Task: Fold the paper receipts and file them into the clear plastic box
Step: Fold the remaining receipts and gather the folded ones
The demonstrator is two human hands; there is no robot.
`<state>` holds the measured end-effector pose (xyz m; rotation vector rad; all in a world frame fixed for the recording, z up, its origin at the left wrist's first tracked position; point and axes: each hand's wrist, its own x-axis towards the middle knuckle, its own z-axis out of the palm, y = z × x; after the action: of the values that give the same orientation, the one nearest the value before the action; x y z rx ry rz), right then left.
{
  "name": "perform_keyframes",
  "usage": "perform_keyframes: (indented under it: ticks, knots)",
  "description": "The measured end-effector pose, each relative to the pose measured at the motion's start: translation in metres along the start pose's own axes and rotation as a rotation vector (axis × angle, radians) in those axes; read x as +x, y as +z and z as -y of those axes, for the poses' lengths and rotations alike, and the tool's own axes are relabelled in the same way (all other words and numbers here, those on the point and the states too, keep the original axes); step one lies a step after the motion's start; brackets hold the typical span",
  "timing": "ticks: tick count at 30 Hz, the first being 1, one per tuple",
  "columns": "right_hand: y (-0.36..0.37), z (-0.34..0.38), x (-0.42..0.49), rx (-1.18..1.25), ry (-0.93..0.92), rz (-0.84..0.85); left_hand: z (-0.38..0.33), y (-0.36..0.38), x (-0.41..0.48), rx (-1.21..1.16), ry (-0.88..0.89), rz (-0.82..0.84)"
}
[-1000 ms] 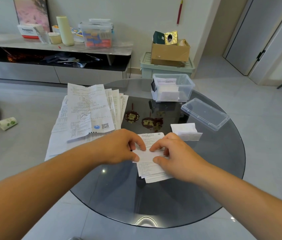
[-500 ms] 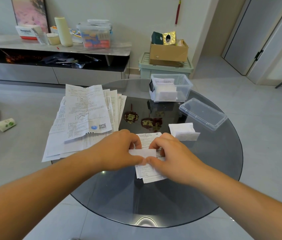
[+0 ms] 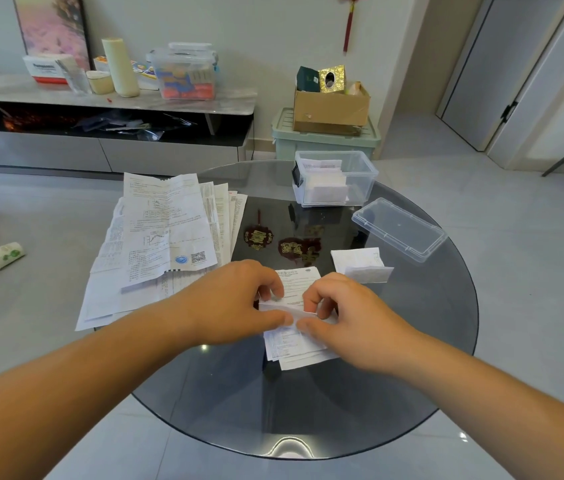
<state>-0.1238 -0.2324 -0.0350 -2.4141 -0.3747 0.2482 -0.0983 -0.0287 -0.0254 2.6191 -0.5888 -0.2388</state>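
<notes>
A small white receipt point(image 3: 282, 308) is being folded over a short stack of receipts point(image 3: 296, 348) at the middle of the round glass table point(image 3: 394, 375). My left hand point(image 3: 235, 303) pinches its left side between thumb and fingers. My right hand point(image 3: 339, 313) pinches its right side. The clear plastic box point(image 3: 360, 174) stands open at the table's far side with folded receipts inside. Its clear lid point(image 3: 399, 228) lies to the right of it. A folded receipt point(image 3: 360, 263) lies just beyond my right hand.
A large pile of unfolded papers point(image 3: 166, 237) overhangs the table's left edge. Dark red ornaments point(image 3: 284, 244) show through the glass. Behind the table stand a green bin point(image 3: 325, 142) with a cardboard box point(image 3: 330, 109) and a low cabinet point(image 3: 100, 133).
The receipt's near edge has been lifted and folded over toward the far side, and both hands have closed in on the fold. The camera view has shifted slightly.
</notes>
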Motion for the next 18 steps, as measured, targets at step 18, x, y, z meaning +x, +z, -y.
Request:
perform_keyframes:
  ticks: [18]
  knots:
    - [-0.026,-0.01,-0.015,0.431,0.196,-0.096,-0.028,0.003,0.01,-0.413,0.013,-0.104]
